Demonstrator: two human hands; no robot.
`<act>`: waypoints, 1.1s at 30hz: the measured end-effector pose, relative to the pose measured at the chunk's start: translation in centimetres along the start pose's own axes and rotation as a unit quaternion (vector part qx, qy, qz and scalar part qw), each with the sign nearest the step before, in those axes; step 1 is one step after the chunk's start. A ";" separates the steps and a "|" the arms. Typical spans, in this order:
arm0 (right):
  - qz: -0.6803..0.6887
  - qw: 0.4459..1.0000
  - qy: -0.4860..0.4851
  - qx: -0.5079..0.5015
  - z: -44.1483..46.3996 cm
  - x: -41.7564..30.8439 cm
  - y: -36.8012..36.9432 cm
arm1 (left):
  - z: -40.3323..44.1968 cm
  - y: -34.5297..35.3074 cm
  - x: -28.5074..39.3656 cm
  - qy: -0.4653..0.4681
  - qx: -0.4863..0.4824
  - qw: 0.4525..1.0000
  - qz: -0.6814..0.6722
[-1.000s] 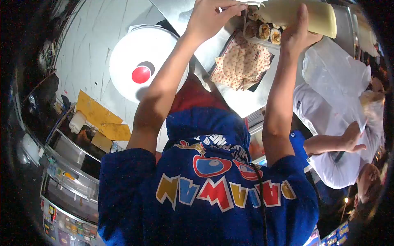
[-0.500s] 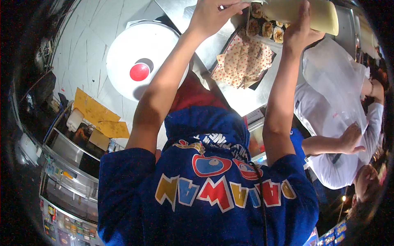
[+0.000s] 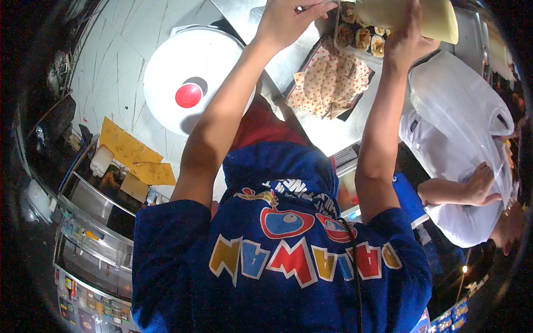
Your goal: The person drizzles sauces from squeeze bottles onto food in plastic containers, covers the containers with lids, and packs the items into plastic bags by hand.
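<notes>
My right hand [image 3: 408, 44] is wrapped around a pale yellow squeeze bottle [image 3: 436, 21], tipped on its side. Below the bottle, a clear plastic container [image 3: 361, 54] holds several sliced sushi rolls [image 3: 362, 40]. My left hand [image 3: 288, 19] is closed in a pinch by the container's upper left corner. What its fingertips hold is cut off by the top edge of the view. Closer to me than the container lies red-dotted paper [image 3: 333, 83] in a dark tray on the metal counter.
A round white lid [image 3: 166, 72] with a red knob [image 3: 189, 96] stands to my left. At the right, another person's hand [image 3: 480, 186] is beside a clear plastic bag [image 3: 466, 100]. Flattened cardboard [image 3: 130, 147] lies on the floor, near shelves [image 3: 94, 250].
Both my hands and the bottle stay almost still. On the right, the other person has shifted and the plastic bag now spreads farther right, showing its handle hole.
</notes>
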State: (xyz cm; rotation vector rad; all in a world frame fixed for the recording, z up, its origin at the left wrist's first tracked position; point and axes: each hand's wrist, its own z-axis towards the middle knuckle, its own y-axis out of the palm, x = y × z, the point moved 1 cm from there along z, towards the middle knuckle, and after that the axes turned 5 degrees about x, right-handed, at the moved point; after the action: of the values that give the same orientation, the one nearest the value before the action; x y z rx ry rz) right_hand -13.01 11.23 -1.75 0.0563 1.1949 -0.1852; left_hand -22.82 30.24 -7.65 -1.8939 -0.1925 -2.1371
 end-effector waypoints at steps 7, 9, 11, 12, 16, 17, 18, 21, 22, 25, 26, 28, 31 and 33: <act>-0.009 1.000 -0.005 0.012 0.0 0.1 0.4 | 0.0 -0.2 -0.4 -0.001 0.000 1.000 0.008; -0.029 0.999 -0.005 0.018 0.0 0.1 0.2 | 0.1 -0.1 0.2 -0.008 0.001 1.000 0.011; 0.050 0.998 -0.023 0.006 0.5 -0.4 -0.4 | 0.1 -0.2 1.3 -0.007 0.007 1.000 0.021; 0.090 0.995 -0.032 0.000 0.6 -0.9 -0.6 | 0.3 -0.3 2.0 0.027 0.015 0.999 0.022; 0.230 0.971 0.043 0.052 3.2 -2.1 -2.5 | 1.1 0.0 3.7 0.107 0.019 0.994 0.010; 0.286 0.937 0.144 0.138 4.9 -2.5 -2.8 | 1.3 0.2 3.9 0.114 0.014 0.993 0.003; 0.223 0.969 0.052 0.090 3.5 -2.2 -2.8 | 1.3 0.5 3.8 0.109 0.008 0.994 0.012; 0.170 0.984 -0.055 -0.001 1.7 -2.1 -2.4 | 1.5 1.6 3.2 0.096 -0.014 0.994 0.043; 0.177 0.982 -0.063 -0.022 1.5 -2.0 -2.7 | 1.5 1.7 2.7 0.091 -0.024 0.994 0.059; 0.046 0.999 -0.024 0.003 1.6 0.3 -3.5 | 1.3 1.8 1.9 0.062 -0.033 0.995 0.067; -0.084 0.986 -0.142 -0.032 1.3 0.2 -3.6 | 1.2 1.8 1.8 0.050 -0.032 0.996 0.063; -0.060 0.995 -0.076 -0.002 1.4 1.0 -3.5 | 1.2 1.6 2.0 0.029 -0.047 0.995 0.084; -0.006 1.000 -0.012 0.024 1.6 1.0 -2.9 | 1.4 1.4 2.4 0.014 -0.056 0.994 0.094; 0.020 0.999 -0.004 0.025 1.7 0.6 -2.5 | 1.3 1.4 2.4 0.011 -0.052 0.994 0.094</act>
State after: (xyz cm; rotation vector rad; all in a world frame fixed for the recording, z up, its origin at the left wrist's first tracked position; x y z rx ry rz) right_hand -11.70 8.45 -1.51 0.1244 1.1808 -0.1797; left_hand -21.37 28.99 -5.26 -1.8623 0.1016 -2.0758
